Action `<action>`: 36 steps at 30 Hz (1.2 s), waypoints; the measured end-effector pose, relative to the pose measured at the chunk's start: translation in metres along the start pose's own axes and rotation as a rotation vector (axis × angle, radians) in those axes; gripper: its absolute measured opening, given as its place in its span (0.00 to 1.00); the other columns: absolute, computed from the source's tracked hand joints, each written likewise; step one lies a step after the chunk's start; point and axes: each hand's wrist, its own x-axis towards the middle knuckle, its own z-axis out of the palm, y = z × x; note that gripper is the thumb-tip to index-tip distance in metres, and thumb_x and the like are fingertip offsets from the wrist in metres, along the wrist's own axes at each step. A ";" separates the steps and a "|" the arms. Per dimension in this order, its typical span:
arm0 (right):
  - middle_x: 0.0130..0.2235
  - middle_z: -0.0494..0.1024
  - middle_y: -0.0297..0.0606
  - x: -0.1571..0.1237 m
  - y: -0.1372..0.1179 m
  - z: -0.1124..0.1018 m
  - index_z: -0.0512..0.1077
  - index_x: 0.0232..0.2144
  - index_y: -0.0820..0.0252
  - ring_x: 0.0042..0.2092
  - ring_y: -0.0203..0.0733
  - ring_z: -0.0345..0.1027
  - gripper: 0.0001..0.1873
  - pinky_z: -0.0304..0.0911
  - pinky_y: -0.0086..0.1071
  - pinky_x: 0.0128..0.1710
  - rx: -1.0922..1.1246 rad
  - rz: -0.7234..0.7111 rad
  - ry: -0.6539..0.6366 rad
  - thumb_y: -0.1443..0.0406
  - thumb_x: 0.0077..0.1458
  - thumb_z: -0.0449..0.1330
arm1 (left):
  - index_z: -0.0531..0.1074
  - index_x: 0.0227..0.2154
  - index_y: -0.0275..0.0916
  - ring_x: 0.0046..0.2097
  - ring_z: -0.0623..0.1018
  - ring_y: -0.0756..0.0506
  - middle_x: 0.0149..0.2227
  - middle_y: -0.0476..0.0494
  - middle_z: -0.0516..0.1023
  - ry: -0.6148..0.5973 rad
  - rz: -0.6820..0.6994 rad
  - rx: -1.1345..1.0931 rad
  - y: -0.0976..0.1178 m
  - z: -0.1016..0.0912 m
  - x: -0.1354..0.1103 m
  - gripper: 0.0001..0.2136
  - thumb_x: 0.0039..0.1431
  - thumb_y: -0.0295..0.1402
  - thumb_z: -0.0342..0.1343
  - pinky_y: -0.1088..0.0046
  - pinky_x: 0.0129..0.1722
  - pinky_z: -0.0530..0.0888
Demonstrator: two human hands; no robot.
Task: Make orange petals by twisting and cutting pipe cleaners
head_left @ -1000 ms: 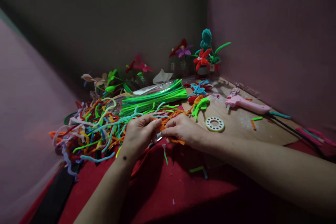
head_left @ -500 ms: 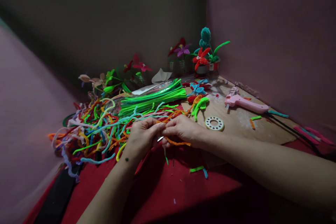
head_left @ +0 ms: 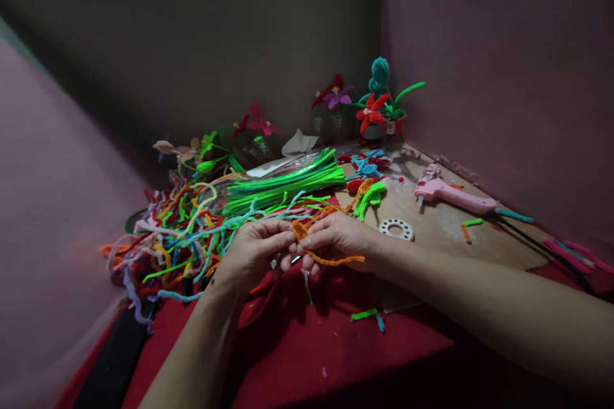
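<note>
Between my two hands is an orange pipe cleaner (head_left: 300,231), bent into a small flat loop at the top with a loose tail trailing to the right under my right hand. My left hand (head_left: 261,248) pinches the loop's left side between thumb and fingers. Thumb and fingertips of my right hand (head_left: 333,236) are closed on its lower right side. Part of a shiny metal thing shows below the fingers; I cannot make out what it is. Just beyond my right hand lie a looped orange pipe cleaner (head_left: 365,188) and a green looped one (head_left: 373,197).
A tangle of coloured pipe cleaners (head_left: 180,249) spreads at left, beside a bundle of green ones (head_left: 288,182). A pink glue gun (head_left: 453,195) and a white ring with holes (head_left: 397,229) lie on a brown board (head_left: 432,236). Pipe-cleaner flowers (head_left: 371,112) stand behind.
The orange loop now shows above my fingertips, where before my fingers mostly covered it. The whole view has shifted slightly, so things appear a little lower and further right.
</note>
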 end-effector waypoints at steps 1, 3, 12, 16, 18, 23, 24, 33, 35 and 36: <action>0.19 0.75 0.41 0.000 0.000 0.000 0.72 0.24 0.72 0.17 0.34 0.66 0.07 0.63 0.27 0.21 0.008 0.007 -0.002 0.69 0.41 0.60 | 0.72 0.25 0.32 0.17 0.68 0.56 0.22 0.48 0.73 -0.001 -0.004 0.007 0.000 0.000 0.000 0.07 0.49 0.31 0.59 0.83 0.15 0.63; 0.18 0.75 0.40 0.000 0.000 0.001 0.72 0.24 0.72 0.17 0.34 0.66 0.06 0.62 0.26 0.21 0.019 0.018 -0.001 0.70 0.41 0.59 | 0.73 0.25 0.31 0.17 0.68 0.56 0.22 0.48 0.73 -0.001 -0.014 0.020 0.000 -0.001 0.000 0.07 0.49 0.31 0.59 0.83 0.15 0.63; 0.17 0.74 0.40 -0.001 -0.001 0.003 0.72 0.23 0.71 0.16 0.34 0.65 0.05 0.62 0.27 0.21 0.033 0.029 -0.012 0.71 0.42 0.58 | 0.70 0.27 0.33 0.17 0.68 0.55 0.22 0.49 0.72 0.023 0.041 0.117 0.000 0.004 -0.001 0.07 0.50 0.34 0.58 0.82 0.14 0.64; 0.20 0.75 0.41 0.001 0.000 0.004 0.72 0.24 0.71 0.20 0.35 0.68 0.05 0.64 0.29 0.25 0.088 -0.020 0.105 0.70 0.42 0.59 | 0.69 0.30 0.36 0.18 0.67 0.55 0.21 0.51 0.70 0.154 0.162 0.167 0.000 0.004 -0.002 0.06 0.52 0.34 0.56 0.81 0.16 0.64; 0.20 0.75 0.40 0.002 0.000 0.004 0.73 0.23 0.70 0.21 0.34 0.68 0.05 0.62 0.27 0.25 0.129 -0.072 0.224 0.71 0.40 0.60 | 0.70 0.33 0.38 0.20 0.67 0.55 0.22 0.52 0.69 0.252 0.310 0.277 0.001 0.007 -0.004 0.06 0.52 0.33 0.56 0.81 0.18 0.64; 0.18 0.70 0.33 0.004 0.000 0.007 0.70 0.17 0.68 0.19 0.28 0.60 0.04 0.54 0.23 0.19 0.241 -0.217 0.352 0.70 0.36 0.63 | 0.73 0.37 0.40 0.35 0.72 0.51 0.34 0.46 0.70 0.149 0.739 0.877 -0.008 0.029 -0.008 0.08 0.52 0.27 0.55 0.76 0.33 0.70; 0.17 0.69 0.32 0.004 0.000 0.008 0.69 0.16 0.67 0.19 0.28 0.59 0.05 0.53 0.23 0.19 0.268 -0.218 0.348 0.70 0.36 0.63 | 0.73 0.36 0.40 0.35 0.71 0.51 0.34 0.45 0.70 0.143 0.804 0.976 -0.012 0.033 -0.007 0.08 0.53 0.27 0.54 0.76 0.33 0.70; 0.17 0.67 0.31 0.010 0.002 0.006 0.66 0.19 0.66 0.18 0.28 0.56 0.03 0.49 0.22 0.16 0.503 -0.097 0.277 0.74 0.39 0.58 | 0.71 0.37 0.37 0.41 0.72 0.47 0.37 0.42 0.75 0.079 1.168 1.269 -0.025 0.032 -0.002 0.09 0.55 0.23 0.50 0.69 0.40 0.71; 0.15 0.63 0.28 0.010 0.001 0.004 0.64 0.18 0.64 0.16 0.27 0.51 0.05 0.45 0.23 0.14 0.538 -0.012 0.245 0.73 0.42 0.56 | 0.70 0.41 0.37 0.45 0.71 0.46 0.40 0.41 0.76 -0.006 1.204 1.271 -0.024 0.031 -0.002 0.11 0.56 0.23 0.49 0.66 0.44 0.71; 0.14 0.61 0.27 0.009 -0.001 0.003 0.63 0.18 0.63 0.16 0.27 0.48 0.06 0.42 0.23 0.13 0.541 0.024 0.234 0.73 0.43 0.56 | 0.70 0.42 0.38 0.47 0.71 0.46 0.41 0.41 0.76 -0.044 1.188 1.248 -0.024 0.031 -0.003 0.11 0.57 0.24 0.49 0.65 0.45 0.71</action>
